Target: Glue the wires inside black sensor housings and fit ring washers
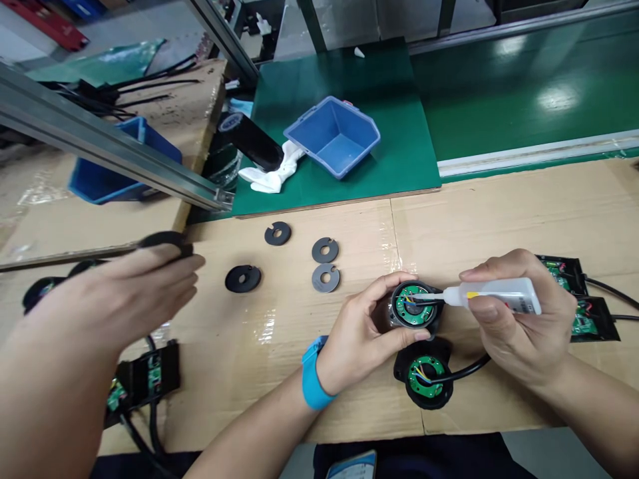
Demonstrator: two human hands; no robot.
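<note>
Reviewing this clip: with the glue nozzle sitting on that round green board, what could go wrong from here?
The white squeeze bottle in the right hand has its nozzle at the coloured wires of the round black housing with green circuit board, which the left hand grips: excess could flood the board. A co-worker's hand moving nearby might jog the bench.

Parts count, bench view
2 round housings with green boards [415,305] [425,376]; 4 loose slotted discs: 2 black [277,233] [243,279], 2 grey [325,250] [325,277]; 2 blue bins [333,136] [107,179]; 1 glue bottle [499,296].

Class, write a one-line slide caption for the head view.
Left hand steadies a round housing while right hand aims a glue bottle inside.
</note>
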